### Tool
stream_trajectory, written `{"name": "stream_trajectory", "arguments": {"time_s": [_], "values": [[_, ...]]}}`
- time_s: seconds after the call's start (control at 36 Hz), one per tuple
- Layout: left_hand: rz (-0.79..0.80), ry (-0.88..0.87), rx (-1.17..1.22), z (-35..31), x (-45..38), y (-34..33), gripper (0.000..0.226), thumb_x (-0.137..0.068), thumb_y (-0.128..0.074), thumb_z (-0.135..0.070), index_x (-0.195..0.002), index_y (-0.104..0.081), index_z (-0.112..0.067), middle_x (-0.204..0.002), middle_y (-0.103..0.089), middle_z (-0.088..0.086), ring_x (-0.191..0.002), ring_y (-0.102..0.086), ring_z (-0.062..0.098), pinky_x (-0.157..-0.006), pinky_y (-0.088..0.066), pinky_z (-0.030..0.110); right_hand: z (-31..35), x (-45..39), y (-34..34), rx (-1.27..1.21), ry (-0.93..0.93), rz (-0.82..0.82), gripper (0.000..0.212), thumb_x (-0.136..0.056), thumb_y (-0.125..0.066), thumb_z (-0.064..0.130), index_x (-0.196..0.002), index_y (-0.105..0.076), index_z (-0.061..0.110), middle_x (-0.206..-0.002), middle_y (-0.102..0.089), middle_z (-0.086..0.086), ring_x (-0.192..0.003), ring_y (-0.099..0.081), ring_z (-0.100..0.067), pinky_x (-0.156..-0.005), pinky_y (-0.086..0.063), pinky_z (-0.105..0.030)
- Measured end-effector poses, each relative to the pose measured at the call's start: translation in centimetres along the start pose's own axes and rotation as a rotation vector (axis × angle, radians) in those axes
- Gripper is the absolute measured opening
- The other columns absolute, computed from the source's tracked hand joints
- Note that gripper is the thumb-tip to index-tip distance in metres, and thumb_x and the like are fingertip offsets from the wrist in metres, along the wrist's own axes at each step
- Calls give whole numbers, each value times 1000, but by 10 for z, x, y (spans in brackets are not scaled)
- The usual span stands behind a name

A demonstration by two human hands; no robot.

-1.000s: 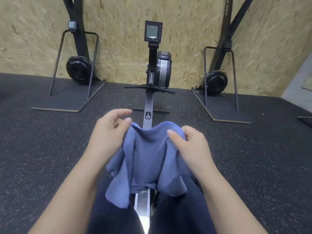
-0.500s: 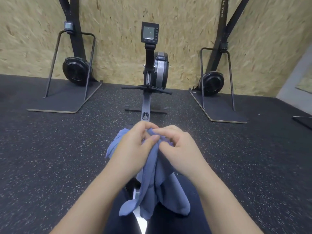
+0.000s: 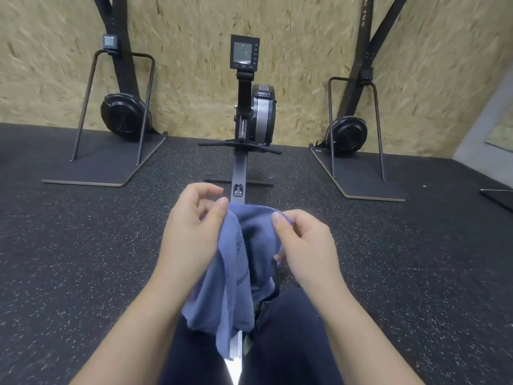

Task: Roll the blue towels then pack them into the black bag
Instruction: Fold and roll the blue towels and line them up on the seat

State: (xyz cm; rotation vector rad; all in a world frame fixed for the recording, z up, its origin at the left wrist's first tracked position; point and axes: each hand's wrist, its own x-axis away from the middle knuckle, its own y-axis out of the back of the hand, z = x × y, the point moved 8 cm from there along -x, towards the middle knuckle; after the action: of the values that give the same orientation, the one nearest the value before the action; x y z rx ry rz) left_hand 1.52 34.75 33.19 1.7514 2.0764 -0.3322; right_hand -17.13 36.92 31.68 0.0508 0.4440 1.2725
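Note:
A blue towel [image 3: 236, 276] hangs in front of me, draped down between my knees over the rowing machine's rail. My left hand [image 3: 194, 232] pinches its upper left edge between thumb and fingers. My right hand [image 3: 302, 243] pinches the upper right edge, fingers curled round the cloth. The two hands hold the top edge a short way apart. No black bag is in view.
I sit on a rowing machine [image 3: 249, 112] whose rail runs straight ahead to its monitor. Two ski machines stand on boards at the left [image 3: 122, 115] and right [image 3: 349, 132] against a chipboard wall. Black speckled rubber floor [image 3: 83, 245] lies on both sides.
My hands had come together at the towel's top half a second ago; now they have moved apart again, spreading the upper edge. The towel hangs longer and narrower than a second ago.

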Motion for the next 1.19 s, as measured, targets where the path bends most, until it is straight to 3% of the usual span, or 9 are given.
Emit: {"name": "stream_trajectory", "arguments": {"time_s": [0.08, 0.17, 0.25, 0.36, 0.56, 0.69, 0.86, 1.0, 1.19], "values": [[28, 28, 21, 1, 5, -6, 15, -92, -61, -14, -86, -61, -27, -68, -65, -1, -62, -54, 8, -64, -43, 29, 1, 1, -6, -26, -16, -3, 20, -93, -58, 26, -76, -62, 15, -52, -55, 8, -46, -58, -9, -60, -51, -33], [153, 84, 53, 0, 12, -25, 16, -93, -58, -9, -88, -66, -22, -72, -69, -8, -59, -59, 5, -61, -52, 28, 5, 2, -11, -11, 16, -1, 18, -94, -58, 27, -81, -65, 17, -63, -62, 6, -56, -59, -11, -68, -54, -39], [260, 151, 81, 0, 17, -36, 28, -96, -47, -1, -93, -68, -20, -76, -71, -13, -61, -62, 6, -64, -56, 29, 8, 2, -7, 69, 61, -38, 17, -93, -59, 29, -83, -67, 18, -74, -67, 5, -68, -60, -9, -68, -49, -32], [360, 129, 97, -4, 21, -43, 44, -90, -40, 14, -98, -66, -19, -87, -75, -10, -78, -66, 6, -73, -54, 25, 13, 2, 3, 52, 98, -67, 17, -91, -61, 27, -78, -66, 18, -69, -65, 6, -62, -53, -1, -58, -40, -16], [312, 2, -1, -14, 23, -41, 24, -89, -61, -1, -83, -71, -22, -75, -70, -13, -66, -61, -5, -64, -45, 10, 13, 3, 4, 51, 86, -22, 24, -91, -61, 29, -68, -62, 21, -56, -56, 17, -53, -46, 2, -54, -36, -13], [334, -156, -343, -18, 22, -41, 22, -92, -59, -13, -82, -59, -32, -91, -54, -10, -79, -51, -2, -71, -37, 8, 15, 3, 1, 137, 98, 43, 21, -93, -57, 26, -77, -68, 18, -72, -67, 6, -67, -56, -8, -62, -39, -17], [349, -88, -386, -13, 23, -40, 11, -96, -54, -20, -86, -58, -23, -65, -56, -12, -62, -51, -3, -60, -37, 12, 12, 5, 3, 223, 64, 84, 22, -96, -51, 23, -83, -68, 22, -78, -66, 12, -76, -56, -1, -64, -39, -12], [344, -130, -380, -16, 24, -42, 14, -91, -62, -21, -79, -57, -25, -57, -51, -12, -60, -48, -4, -59, -35, 10, 10, 6, -2, 175, 44, 126, 21, -96, -51, 20, -89, -71, 21, -82, -70, 8, -80, -61, -7, -76, -46, -26], [318, -147, -357, -17, 24, -40, 15, -88, -66, -24, -75, -59, -23, -55, -48, -10, -56, -44, 1, -56, -34, 14, 12, 8, -8, 148, 51, 204, 23, -96, -49, 16, -95, -72, 21, -75, -65, 15, -66, -55, 5, -64, -39, -15]]}}
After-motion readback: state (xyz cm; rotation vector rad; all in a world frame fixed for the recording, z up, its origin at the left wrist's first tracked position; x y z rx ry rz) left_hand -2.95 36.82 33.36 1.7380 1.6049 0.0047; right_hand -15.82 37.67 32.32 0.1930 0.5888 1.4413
